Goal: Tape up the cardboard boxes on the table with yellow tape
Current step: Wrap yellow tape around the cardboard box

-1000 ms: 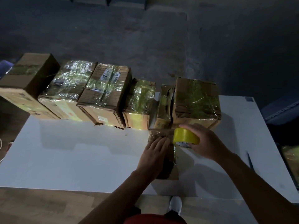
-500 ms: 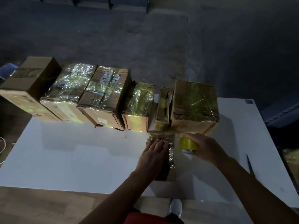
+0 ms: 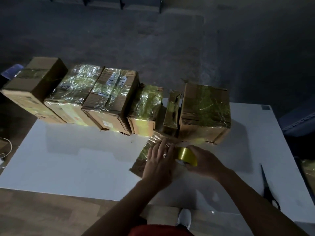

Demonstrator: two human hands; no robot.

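A small flat cardboard box (image 3: 144, 155), partly wrapped in shiny yellow tape, lies on the white table (image 3: 76, 160) in front of me. My left hand (image 3: 159, 160) presses flat on its top with straight fingers. My right hand (image 3: 205, 161) grips the yellow tape roll (image 3: 186, 156) just right of the box, low by the table. Much of the box is hidden under my left hand.
A row of taped cardboard boxes (image 3: 110, 99) lines the table's far edge, with a big box (image 3: 204, 113) and a thin one (image 3: 172, 113) right behind my hands. Black scissors (image 3: 267, 186) lie at the right. Cables (image 3: 5, 154) hang at the left.
My right hand brought the tape roll down beside the box and toward me. The box has turned slightly under my left hand.
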